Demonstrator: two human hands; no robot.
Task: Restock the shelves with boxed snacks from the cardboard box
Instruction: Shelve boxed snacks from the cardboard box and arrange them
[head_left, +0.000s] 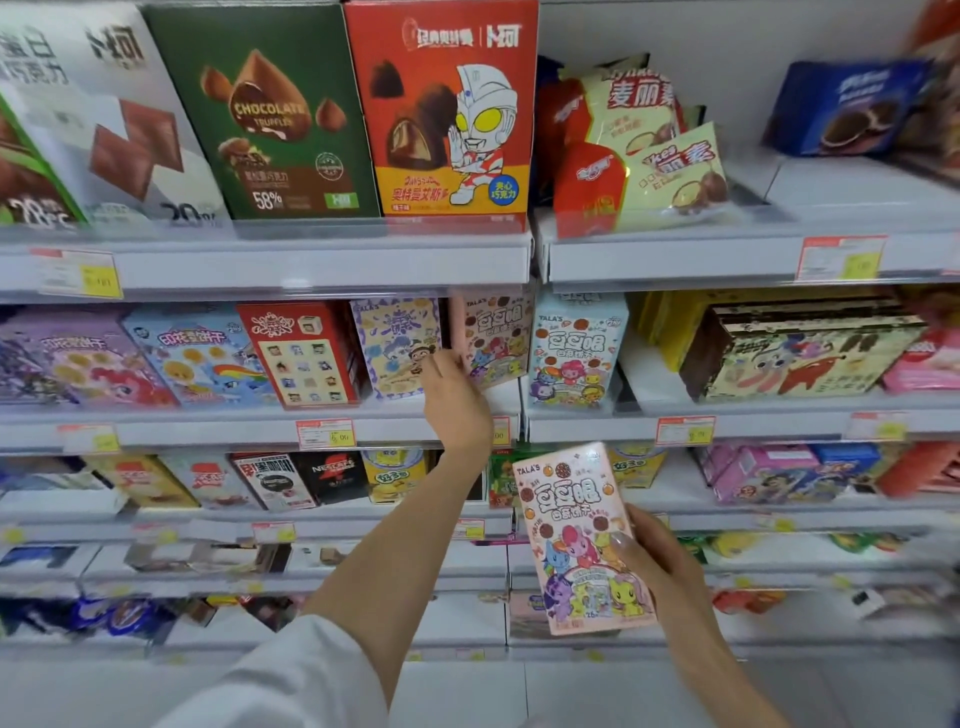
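My right hand grips a pink pony-print snack box, held upright in front of the lower shelves. My left hand reaches up to the second shelf and holds the left edge of a matching pink snack box standing there, tilted a little. A light blue box of the same brand stands just right of it. A purple-and-cream box stands just left of my left hand. The cardboard box is out of view.
The top shelf carries large chocolate boxes and candy bags. More snack boxes fill the second shelf and the lower shelves. Price tags line the shelf edges. A flat cartoon box lies at the right.
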